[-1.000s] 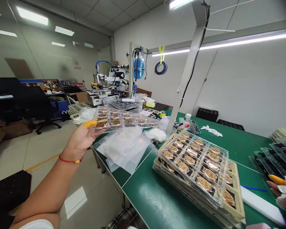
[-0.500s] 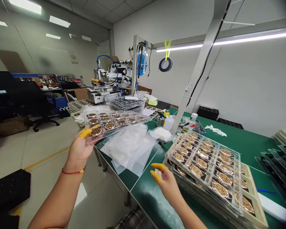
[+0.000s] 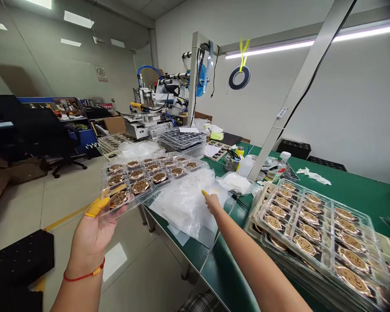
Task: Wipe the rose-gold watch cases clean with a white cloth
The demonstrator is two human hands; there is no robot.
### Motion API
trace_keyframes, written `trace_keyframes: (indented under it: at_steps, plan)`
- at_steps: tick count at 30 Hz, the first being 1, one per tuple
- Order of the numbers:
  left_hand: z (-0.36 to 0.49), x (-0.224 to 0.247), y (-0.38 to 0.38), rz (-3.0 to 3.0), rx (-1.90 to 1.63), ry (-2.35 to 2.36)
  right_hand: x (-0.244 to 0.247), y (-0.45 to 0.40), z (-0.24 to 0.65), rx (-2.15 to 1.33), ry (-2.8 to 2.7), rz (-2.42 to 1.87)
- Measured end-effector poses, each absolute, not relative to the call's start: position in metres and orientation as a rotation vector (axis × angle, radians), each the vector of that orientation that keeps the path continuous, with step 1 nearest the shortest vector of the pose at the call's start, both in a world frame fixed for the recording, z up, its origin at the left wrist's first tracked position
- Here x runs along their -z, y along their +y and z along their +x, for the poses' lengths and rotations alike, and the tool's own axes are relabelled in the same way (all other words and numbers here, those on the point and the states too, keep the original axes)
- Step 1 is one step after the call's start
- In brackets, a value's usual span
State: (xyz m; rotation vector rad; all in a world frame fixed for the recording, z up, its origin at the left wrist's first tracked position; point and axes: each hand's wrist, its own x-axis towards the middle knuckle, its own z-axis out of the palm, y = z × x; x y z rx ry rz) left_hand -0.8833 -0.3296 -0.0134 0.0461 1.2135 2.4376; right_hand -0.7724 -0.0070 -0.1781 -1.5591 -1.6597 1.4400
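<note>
My left hand [image 3: 97, 229] grips the near left corner of a clear plastic tray [image 3: 146, 175] with rose-gold round pieces in its compartments. The thumb, in a yellow finger cot, lies on the edge and the other fingers are under it. Over a pile of clear plastic bags [image 3: 183, 199], my right hand [image 3: 212, 201] points away from me, a yellow cot on a fingertip. Its other fingers are mostly hidden, so its grip cannot be made out. On the right stand stacked trays [image 3: 325, 225] of similar gold pieces.
Behind the bags are a stack of dark-celled trays [image 3: 183, 141], a machine [image 3: 159, 104] and a white bottle [image 3: 246, 165]. A slanted metal post [image 3: 279, 117] rises from the green table [image 3: 227, 260]. A dark tape ring [image 3: 239, 78] hangs above.
The view has shifted left. My left hand has brought the tray lower and nearer. My right hand has moved from beside the stacked trays forward and left, over the plastic bags.
</note>
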Motion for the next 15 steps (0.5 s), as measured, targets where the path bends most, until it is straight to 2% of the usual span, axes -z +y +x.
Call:
trace_keyframes:
  at_steps: [6,15]
  plan:
    - [-0.894,0.018,-0.343,-0.078,-2.441,1.244,0.184,0.013,-0.805,-1.492,-1.576,-1.681]
    - [-0.908,0.033,-0.354,-0.021,-2.515,1.1,0.186,0.015,-0.821,-1.556,-1.484,-1.645]
